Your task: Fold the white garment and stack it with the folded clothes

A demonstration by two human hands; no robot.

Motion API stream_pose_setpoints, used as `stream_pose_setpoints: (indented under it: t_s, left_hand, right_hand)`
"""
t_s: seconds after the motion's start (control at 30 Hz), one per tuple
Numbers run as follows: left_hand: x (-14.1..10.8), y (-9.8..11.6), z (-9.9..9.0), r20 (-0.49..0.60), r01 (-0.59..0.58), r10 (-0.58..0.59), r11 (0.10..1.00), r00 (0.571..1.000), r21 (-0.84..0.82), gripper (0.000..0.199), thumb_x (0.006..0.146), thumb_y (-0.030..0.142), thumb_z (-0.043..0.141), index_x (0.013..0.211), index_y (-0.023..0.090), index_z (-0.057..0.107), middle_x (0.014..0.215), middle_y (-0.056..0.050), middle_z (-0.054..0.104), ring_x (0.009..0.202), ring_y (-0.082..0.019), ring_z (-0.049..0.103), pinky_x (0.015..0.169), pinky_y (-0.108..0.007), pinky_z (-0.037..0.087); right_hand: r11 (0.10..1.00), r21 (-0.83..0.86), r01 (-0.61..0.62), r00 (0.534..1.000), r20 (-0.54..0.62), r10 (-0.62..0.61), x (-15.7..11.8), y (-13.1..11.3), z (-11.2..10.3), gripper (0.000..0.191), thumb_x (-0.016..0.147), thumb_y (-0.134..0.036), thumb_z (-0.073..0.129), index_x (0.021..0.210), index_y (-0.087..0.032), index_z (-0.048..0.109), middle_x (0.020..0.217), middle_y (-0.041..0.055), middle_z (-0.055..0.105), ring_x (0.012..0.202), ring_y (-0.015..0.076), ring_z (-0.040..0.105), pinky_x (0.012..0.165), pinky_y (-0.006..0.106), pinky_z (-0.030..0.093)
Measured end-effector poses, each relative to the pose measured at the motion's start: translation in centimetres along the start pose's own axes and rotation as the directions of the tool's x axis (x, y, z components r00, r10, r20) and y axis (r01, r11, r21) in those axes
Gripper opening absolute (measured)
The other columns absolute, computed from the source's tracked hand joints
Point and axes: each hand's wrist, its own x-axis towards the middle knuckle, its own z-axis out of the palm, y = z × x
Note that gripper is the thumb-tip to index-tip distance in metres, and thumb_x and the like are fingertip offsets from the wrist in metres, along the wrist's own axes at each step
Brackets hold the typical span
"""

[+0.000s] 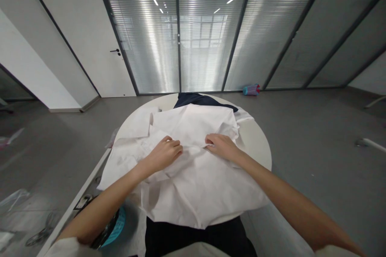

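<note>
A white shirt (199, 184) lies spread and wrinkled over a round white table (261, 144), its near edge hanging over the front. One sleeve-like part reaches out to the left. My left hand (167, 153) is closed on the middle of the shirt with its fingers curled; the fingertips are partly hidden. To its right, my right hand (222, 146) pinches a small raised fold of the same shirt between thumb and fingers. Behind the shirt, a dark navy cloth (205, 99) lies at the table's far edge, partly covered.
Below the table on the left stands a blue basket (116, 229) with a black liner. A blue and pink bin (251, 90) lies by the glass partition (202, 48). A white door (87, 36) is at the back left. Plastic wrap (13, 198) and a cable lie on the left floor.
</note>
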Motion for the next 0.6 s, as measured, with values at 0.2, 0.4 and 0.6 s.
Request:
stream_pose_setpoints:
  t_s: [0.2,0.4,0.6]
  left_hand:
    - [-4.6,1.0,-2.5,-0.097,-0.068,0.06,0.995,0.993,-0.079,0.022,0.098,0.012,0.046,0.11,0.019,0.063,0.116,-0.01,0.066,0.111,-0.022,0.061,0.094,-0.038,0.047]
    - [-1.9,-3.1,2.1,-0.159,0.048,-0.06,0.996,0.985,-0.081,0.058,0.092,0.004,0.043,0.147,0.023,0.041,0.148,-0.013,0.049,0.134,-0.025,0.05,0.105,-0.044,0.046]
    - [1.4,-4.5,3.7,-0.146,0.085,-0.087,0.996,0.985,-0.015,0.02,0.099,0.02,0.048,0.113,0.019,0.062,0.126,-0.011,0.065,0.124,-0.026,0.058,0.113,-0.055,0.032]
  right_hand:
    - [0.959,0.273,0.073,0.984,0.138,-0.114,1.3,1.4,-0.1,0.043,0.093,-0.03,0.056,0.135,-0.02,0.06,0.096,0.0054,0.074,0.084,0.0206,0.067,0.073,0.027,0.046]
    - [0.957,0.161,0.24,0.967,0.052,-0.251,3.3,0.0,1.0,0.033,0.094,-0.017,0.053,0.121,-0.022,0.071,0.11,0.008,0.072,0.102,0.0212,0.066,0.087,0.028,0.046]
    - [0.996,-0.064,0.066,0.993,-0.092,-0.072,5.1,-2.7,0.0,0.024,0.099,-0.027,0.049,0.105,-0.022,0.072,0.101,0.0082,0.074,0.094,0.0226,0.069,0.082,0.029,0.046]
